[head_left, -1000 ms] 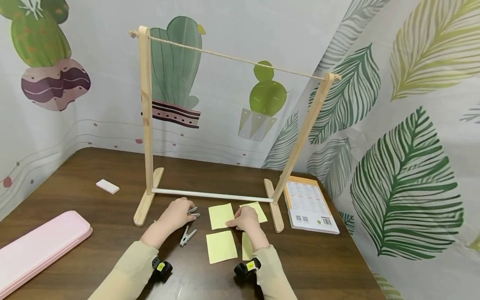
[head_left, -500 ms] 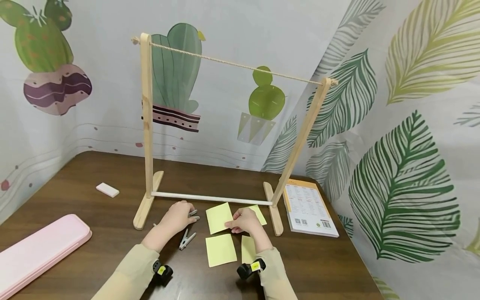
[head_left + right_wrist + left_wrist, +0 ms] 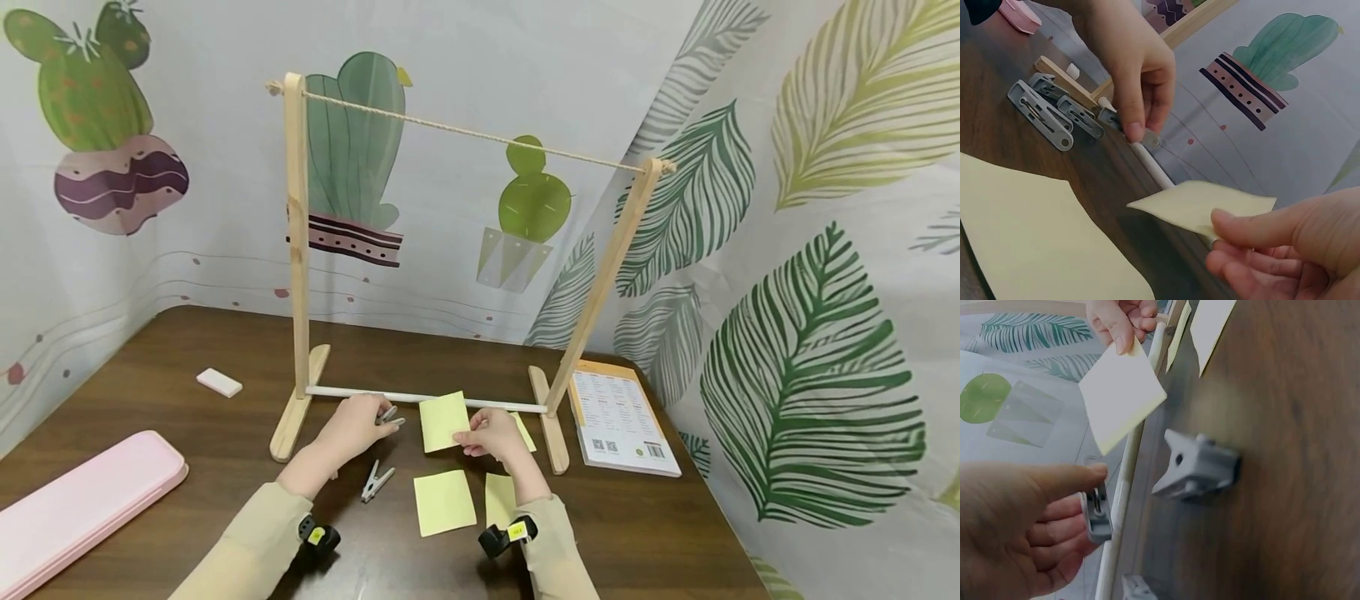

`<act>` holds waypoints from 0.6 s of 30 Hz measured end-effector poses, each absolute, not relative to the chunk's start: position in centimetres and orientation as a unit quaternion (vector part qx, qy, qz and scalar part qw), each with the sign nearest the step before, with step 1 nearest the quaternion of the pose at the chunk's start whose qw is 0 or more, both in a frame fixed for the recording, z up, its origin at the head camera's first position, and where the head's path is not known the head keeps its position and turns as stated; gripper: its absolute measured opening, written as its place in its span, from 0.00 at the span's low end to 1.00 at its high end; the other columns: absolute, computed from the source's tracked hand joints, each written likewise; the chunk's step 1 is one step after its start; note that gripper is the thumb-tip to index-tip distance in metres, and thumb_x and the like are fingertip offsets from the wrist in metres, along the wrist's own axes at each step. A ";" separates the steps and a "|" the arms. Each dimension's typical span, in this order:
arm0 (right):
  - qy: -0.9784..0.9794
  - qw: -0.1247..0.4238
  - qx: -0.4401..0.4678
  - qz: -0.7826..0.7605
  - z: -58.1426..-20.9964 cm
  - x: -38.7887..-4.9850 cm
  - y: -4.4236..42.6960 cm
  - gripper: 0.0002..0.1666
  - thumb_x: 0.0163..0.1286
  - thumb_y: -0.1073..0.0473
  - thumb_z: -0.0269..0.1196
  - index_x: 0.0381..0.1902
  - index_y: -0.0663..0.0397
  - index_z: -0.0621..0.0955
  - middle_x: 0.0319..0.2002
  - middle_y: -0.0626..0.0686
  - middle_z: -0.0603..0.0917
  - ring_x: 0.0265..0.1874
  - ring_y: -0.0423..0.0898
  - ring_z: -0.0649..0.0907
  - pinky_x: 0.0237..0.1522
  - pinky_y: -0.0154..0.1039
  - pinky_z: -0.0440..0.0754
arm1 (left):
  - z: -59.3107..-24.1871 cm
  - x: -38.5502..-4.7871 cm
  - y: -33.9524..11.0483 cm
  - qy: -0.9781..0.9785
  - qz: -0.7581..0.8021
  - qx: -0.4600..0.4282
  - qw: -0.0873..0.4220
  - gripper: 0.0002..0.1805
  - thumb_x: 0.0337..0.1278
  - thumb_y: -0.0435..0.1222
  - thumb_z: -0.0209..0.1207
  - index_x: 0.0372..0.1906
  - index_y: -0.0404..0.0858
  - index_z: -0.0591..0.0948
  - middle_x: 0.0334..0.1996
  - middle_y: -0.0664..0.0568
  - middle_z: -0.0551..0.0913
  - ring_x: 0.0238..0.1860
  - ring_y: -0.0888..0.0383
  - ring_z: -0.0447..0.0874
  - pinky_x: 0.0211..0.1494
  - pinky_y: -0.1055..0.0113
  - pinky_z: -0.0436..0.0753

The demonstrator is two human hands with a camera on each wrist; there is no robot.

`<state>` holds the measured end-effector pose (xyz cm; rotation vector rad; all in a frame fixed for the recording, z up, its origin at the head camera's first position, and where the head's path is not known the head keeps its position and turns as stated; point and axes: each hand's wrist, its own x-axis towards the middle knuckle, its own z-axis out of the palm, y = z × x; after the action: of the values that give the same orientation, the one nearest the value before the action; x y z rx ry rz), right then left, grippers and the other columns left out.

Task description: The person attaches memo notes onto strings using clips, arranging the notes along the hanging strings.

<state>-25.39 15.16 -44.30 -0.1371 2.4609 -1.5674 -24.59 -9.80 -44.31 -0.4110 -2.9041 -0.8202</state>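
I have the left hand (image 3: 356, 423) pinching a peg (image 3: 1100, 520), the right hand (image 3: 491, 432) a note (image 3: 442, 422) by its corner, likely leaving it uncovered.

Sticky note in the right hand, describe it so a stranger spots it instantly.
Find the wooden stand with a rope on top. In front of its white bar, the right hand pinches a yellow note. The other yellow notes lie on the table; only this one is held.

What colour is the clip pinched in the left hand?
The clip in the left hand is grey; the left wrist view shows it best.
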 end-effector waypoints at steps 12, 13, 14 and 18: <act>0.833 0.016 -0.100 -0.544 -44.3 -26.3 13.7 0.15 0.58 0.64 0.72 0.31 0.64 0.75 0.22 0.58 0.86 0.18 0.41 0.85 0.26 0.36 0.85 | -41.8 -26.1 -11.7 -0.924 -0.289 -0.236 0.087 0.17 0.50 0.38 0.71 0.44 0.33 0.86 0.30 0.52 0.87 0.27 0.65 0.81 0.34 0.66 0.81; 0.833 0.009 -0.101 -0.544 -44.3 -26.4 13.6 0.15 0.58 0.64 0.72 0.31 0.65 0.75 0.23 0.59 0.86 0.19 0.42 0.85 0.26 0.36 0.86 | -41.5 -26.1 -11.9 -0.921 -0.286 -0.247 0.094 0.17 0.49 0.37 0.71 0.44 0.33 0.86 0.30 0.52 0.87 0.26 0.65 0.81 0.34 0.67 0.81; 0.833 0.002 -0.103 -0.544 -44.2 -26.6 13.5 0.15 0.58 0.64 0.72 0.31 0.65 0.76 0.23 0.59 0.87 0.19 0.43 0.85 0.26 0.36 0.85 | -41.2 -26.2 -12.1 -0.918 -0.285 -0.256 0.100 0.17 0.49 0.37 0.72 0.44 0.32 0.86 0.30 0.51 0.87 0.26 0.65 0.81 0.33 0.67 0.81; 0.829 -0.025 -0.107 -0.548 -43.7 -27.0 12.8 0.14 0.58 0.64 0.72 0.31 0.67 0.78 0.25 0.61 0.87 0.21 0.49 0.87 0.27 0.36 0.86 | -40.0 -26.3 -12.7 -0.909 -0.283 -0.280 0.123 0.17 0.47 0.37 0.72 0.42 0.33 0.87 0.27 0.54 0.86 0.26 0.65 0.81 0.31 0.68 0.80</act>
<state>-27.04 12.79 -43.69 -0.3422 2.6461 -1.7499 -26.25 -12.74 -39.95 -0.8160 -2.6522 -0.8261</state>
